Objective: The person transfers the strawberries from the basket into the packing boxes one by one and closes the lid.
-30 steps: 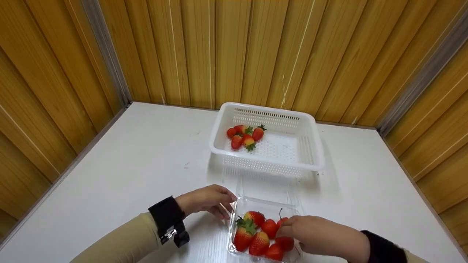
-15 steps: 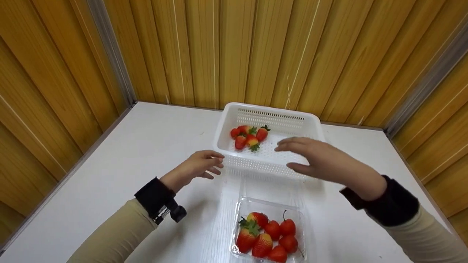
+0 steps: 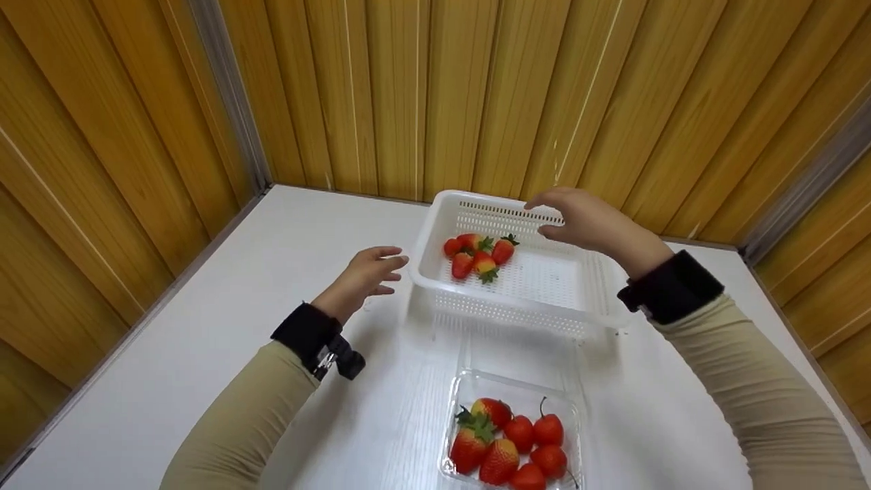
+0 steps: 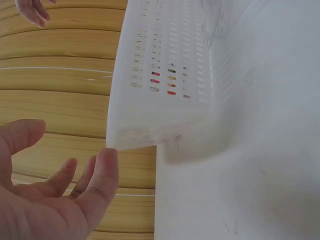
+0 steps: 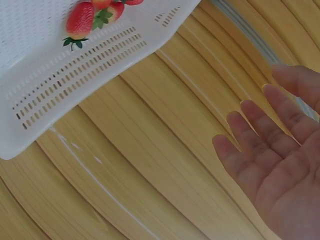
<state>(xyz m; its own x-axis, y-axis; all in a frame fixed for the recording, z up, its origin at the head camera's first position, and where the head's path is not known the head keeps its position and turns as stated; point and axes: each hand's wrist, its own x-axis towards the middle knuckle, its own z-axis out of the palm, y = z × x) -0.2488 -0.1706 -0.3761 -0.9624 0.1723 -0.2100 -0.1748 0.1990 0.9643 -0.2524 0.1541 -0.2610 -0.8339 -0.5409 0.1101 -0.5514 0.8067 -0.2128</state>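
Basket (image 3: 503, 307), head view: on the desk (image 3: 224, 292), long axis left to right; left hand (image 3: 371, 272) just beside its left end, right hand (image 3: 588, 221) over its far right corner, both grips empty, fingers spread. White, slotted; strawberries (image 3: 462, 265) inside, toward left. Left wrist view: fingertip at basket corner, contact unclear. Right wrist view: fingers apart from rim; left hand looks nearer.

Punnet (image 3: 514, 388) cut off below, basket (image 3: 541, 278) partly behind right hand (image 3: 590, 221)
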